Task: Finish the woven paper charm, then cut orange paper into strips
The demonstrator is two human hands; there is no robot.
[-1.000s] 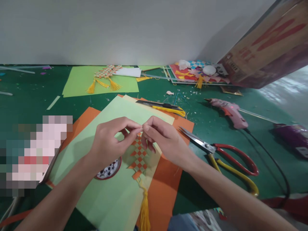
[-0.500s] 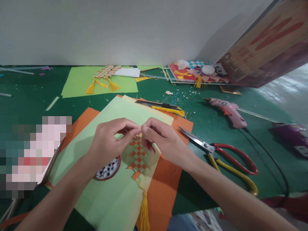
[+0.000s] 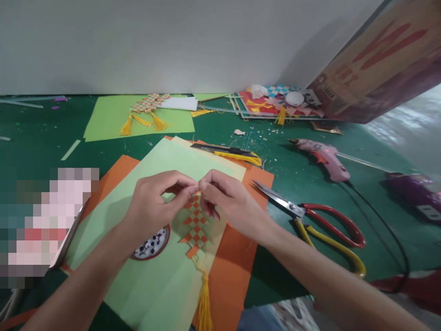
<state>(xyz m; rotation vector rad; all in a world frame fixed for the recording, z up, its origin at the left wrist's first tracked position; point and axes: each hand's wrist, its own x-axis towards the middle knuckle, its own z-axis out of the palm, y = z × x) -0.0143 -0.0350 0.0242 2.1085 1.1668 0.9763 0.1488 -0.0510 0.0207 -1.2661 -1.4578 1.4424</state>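
Note:
My left hand point(image 3: 156, 197) and my right hand point(image 3: 229, 197) meet fingertip to fingertip over a stack of paper. Both are closed in a pinch, and whatever lies between the fingertips is too small to make out. Just under them is an orange and pale green woven paper ornament point(image 3: 197, 225), its upper end hidden by my fingers. I cannot tell whether the fingers touch it. From its lower end hangs a yellow tassel point(image 3: 204, 299). Partly behind my left wrist, a round dish of googly eyes point(image 3: 151, 246) rests on the light green paper point(image 3: 148, 294).
A utility knife point(image 3: 223, 149) lies across the stack's far edge. Right of it are scissors point(image 3: 292, 209) with red and yellow handles and a pink glue gun point(image 3: 324, 156) with a cord. Another woven ornament point(image 3: 149, 103) lies far left. A paper bag point(image 3: 382, 64) stands far right.
The whole view has shifted slightly, so things sit a little further left. Both hands keep the same fingertip pinch above the woven ornament.

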